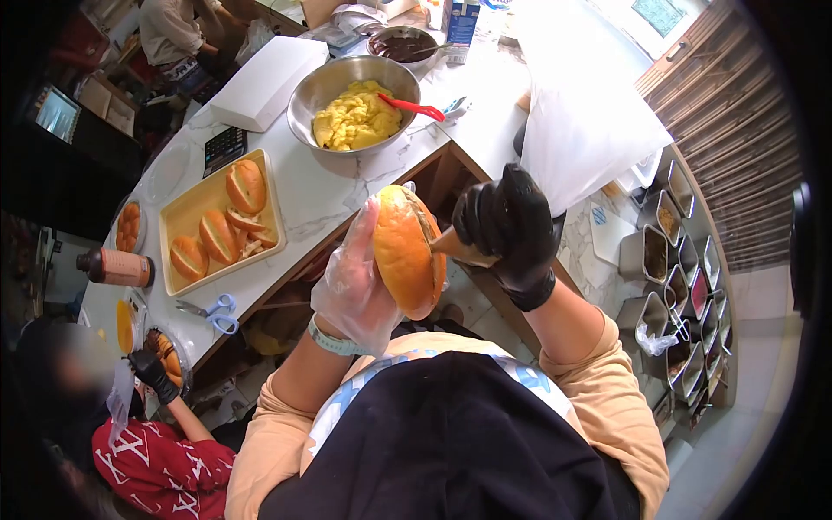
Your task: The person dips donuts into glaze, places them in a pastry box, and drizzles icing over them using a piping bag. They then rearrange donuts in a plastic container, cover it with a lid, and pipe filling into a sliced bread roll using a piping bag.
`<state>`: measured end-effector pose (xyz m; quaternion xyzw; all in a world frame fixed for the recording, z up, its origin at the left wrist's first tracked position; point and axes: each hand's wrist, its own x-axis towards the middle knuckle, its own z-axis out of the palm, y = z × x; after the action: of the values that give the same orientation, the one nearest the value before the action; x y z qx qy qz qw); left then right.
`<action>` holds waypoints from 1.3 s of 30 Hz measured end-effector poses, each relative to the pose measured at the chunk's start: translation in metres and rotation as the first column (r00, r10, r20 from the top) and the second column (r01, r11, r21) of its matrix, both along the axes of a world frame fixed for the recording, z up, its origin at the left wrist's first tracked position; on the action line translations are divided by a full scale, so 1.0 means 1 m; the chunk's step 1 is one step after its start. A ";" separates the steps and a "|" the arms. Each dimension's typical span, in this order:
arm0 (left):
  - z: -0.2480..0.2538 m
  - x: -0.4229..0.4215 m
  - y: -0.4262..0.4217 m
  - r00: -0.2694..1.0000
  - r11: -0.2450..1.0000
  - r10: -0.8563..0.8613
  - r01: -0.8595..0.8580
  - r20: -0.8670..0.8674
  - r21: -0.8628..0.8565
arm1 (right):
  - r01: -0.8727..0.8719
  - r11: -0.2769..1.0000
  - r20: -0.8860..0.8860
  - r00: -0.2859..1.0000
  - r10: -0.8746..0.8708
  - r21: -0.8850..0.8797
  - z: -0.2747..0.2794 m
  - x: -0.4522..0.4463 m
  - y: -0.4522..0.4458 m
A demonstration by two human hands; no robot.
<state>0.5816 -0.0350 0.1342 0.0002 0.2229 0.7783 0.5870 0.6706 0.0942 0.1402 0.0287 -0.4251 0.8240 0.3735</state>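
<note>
Just off the near edge of the counter (314, 201), my left hand (351, 282) cups the bun (402, 256), while my right hand (510, 227) is fisted around a tan tool (464, 249), its tip at the slit; what kind, I can't tell. I'd best cradle the bun without squeezing and follow the slit's line, so the crust doesn't tear.

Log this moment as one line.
Left hand: holds bun | Right hand: grips tan implement at bun's slit | Tray: bread pieces
</note>
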 end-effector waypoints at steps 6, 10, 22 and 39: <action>0.000 0.000 -0.001 0.998 0.999 -0.047 0.047 -0.039 -0.012 | 0.029 0.999 -0.066 0.997 -0.027 0.025 0.003 -0.001 0.003; 0.002 0.002 0.001 0.997 0.998 -0.060 0.058 -0.043 -0.031 | 0.122 0.991 -0.078 0.989 -0.126 -0.054 0.013 -0.008 0.004; 0.001 0.003 0.000 0.996 0.996 -0.082 0.081 -0.030 -0.033 | 0.151 0.987 0.040 0.988 -0.149 -0.046 0.010 -0.010 0.015; 0.000 -0.001 0.004 0.996 0.996 -0.080 0.077 -0.049 -0.050 | 0.023 0.996 0.039 0.999 -0.026 0.083 0.001 0.015 0.000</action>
<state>0.5806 -0.0305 0.1341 0.0143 0.2563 0.7487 0.6111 0.6852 0.0943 0.1410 0.0224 -0.4663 0.8016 0.3736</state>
